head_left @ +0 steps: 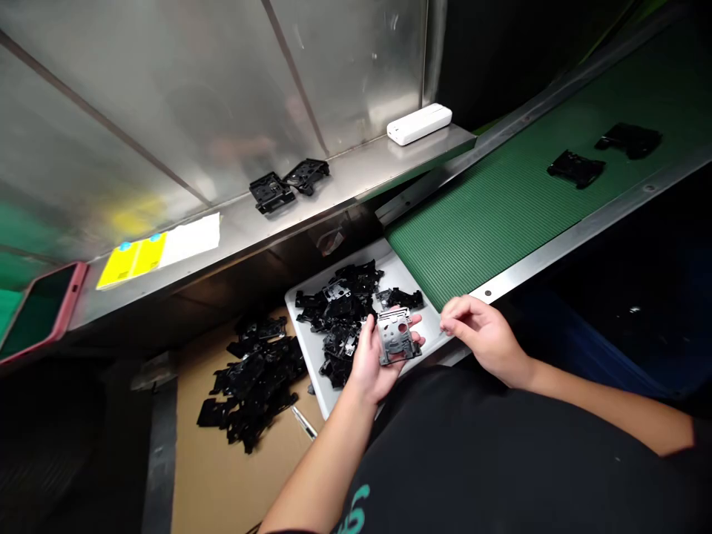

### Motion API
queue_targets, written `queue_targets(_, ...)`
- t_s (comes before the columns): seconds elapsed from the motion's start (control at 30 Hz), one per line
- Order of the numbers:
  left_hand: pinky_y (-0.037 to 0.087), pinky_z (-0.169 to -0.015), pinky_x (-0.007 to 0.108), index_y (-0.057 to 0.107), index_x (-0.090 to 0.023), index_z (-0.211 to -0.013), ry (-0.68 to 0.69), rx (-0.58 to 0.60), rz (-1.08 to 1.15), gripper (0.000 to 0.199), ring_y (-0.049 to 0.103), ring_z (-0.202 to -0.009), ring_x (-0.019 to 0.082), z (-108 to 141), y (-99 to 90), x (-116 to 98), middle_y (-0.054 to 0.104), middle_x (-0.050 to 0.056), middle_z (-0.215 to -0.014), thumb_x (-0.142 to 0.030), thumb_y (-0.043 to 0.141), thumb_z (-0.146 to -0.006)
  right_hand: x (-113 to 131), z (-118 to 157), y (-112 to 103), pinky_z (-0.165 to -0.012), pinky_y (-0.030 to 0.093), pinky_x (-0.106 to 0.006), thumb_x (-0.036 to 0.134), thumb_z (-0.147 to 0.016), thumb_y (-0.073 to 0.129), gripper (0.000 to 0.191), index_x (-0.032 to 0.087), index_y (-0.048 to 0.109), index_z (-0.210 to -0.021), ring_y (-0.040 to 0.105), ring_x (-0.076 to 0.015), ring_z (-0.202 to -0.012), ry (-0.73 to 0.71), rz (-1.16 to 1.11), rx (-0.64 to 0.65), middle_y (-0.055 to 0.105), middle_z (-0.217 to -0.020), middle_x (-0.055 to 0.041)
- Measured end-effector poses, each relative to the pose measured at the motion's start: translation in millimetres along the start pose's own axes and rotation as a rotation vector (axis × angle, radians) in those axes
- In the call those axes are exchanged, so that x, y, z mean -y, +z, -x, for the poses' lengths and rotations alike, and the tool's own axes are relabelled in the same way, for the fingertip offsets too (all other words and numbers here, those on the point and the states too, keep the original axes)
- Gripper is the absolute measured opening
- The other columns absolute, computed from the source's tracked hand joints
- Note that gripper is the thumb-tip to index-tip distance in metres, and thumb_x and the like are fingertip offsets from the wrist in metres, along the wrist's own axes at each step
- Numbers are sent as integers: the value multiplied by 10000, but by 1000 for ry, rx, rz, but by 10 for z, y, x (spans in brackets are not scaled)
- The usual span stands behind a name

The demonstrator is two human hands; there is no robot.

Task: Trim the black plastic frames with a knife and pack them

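One black plastic bracket with a grey metal plate lies in the left hand, held over the near right part of the white tray. That palm is turned up: the fingers are spread beneath the bracket and show past its right side, while the thumb lies along its left side, so the hold looks light. From the right hand, the bracket lies to the left, at nearly the same level, with a clear gap between. The left hand is the nearer, being in contact. The bracket looks nearly square, with no marked long axis; its slotted edge faces away from the body, its plate faces up, and a black foot juts at its lower right.

The right fingers are curled in, thumb and forefinger tips close together and pointing toward the bracket, just off the tray's near right corner and beside the steel rail of the green conveyor belt. Whether they pinch anything small, I cannot tell.

Beyond the left hand, a heap of black brackets covers the tray's middle and reaches toward its left edge.
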State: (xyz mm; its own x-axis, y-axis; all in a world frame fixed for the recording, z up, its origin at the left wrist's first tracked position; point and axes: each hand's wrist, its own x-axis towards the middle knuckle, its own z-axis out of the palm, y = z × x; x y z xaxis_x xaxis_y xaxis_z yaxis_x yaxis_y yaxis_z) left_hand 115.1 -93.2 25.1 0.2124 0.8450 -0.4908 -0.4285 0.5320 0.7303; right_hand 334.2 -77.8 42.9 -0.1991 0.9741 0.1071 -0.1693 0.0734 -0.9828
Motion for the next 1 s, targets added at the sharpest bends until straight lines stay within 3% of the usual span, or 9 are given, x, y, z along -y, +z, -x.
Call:
queue_targets(0.13,643,-883,437,608,-249,-1424,8,53,228,550,792,-1002,276,419,84,-92,782,133,-1248,-616,463,-1041,145,-142,312,-792,611,-384,322,-965,808,176,240,675,-884,697,-212,-868,-75,-60,90,688,-901,-30)
queue_targets(0.23,653,-864,420,645,-238,-1418,11,60,387,492,787,-1012,274,613,103,-122,792,121,-1194,-540,497,-1059,217,-172,488,-728,629,-382,336,-965,806,185,242,666,-889,716,-207,-818,-58,-122,149,689,-932,-33)
queue_targets(0.43,653,-909,473,685,-187,-1385,1,39,426,515,789,-1017,310,910,50,-93,801,137,-1088,-543,524,-1049,239,-79,705,-715,635,-374,389,-952,814,224,241,659,-885,663,-169,-732,-32,-88,215,675,-932,-28)
queue_targets(0.5,650,-924,494,690,-200,-1378,-9,45,423,514,789,-1019,316,977,23,-84,804,133,-1059,-555,533,-1042,229,-35,756,-668,636,-364,412,-949,811,240,243,654,-882,658,-177,-744,-19,-84,226,670,-927,-30)
queue_targets(0.67,662,-824,415,690,-231,-1382,-30,33,410,519,792,-997,298,1083,-30,-68,802,118,-1017,-584,540,-1033,212,54,850,-622,629,-350,427,-940,817,247,251,655,-882,671,-199,-801,0,-83,234,660,-945,-37)
queue_targets(1.0,634,-992,488,730,-191,-1299,17,51,416,495,797,-998,278,1212,-89,-40,812,103,-991,-527,429,-1095,234,113,957,-680,621,-346,396,-945,818,242,243,649,-864,669,-189,-801,-35,-65,268,660,-906,-23)
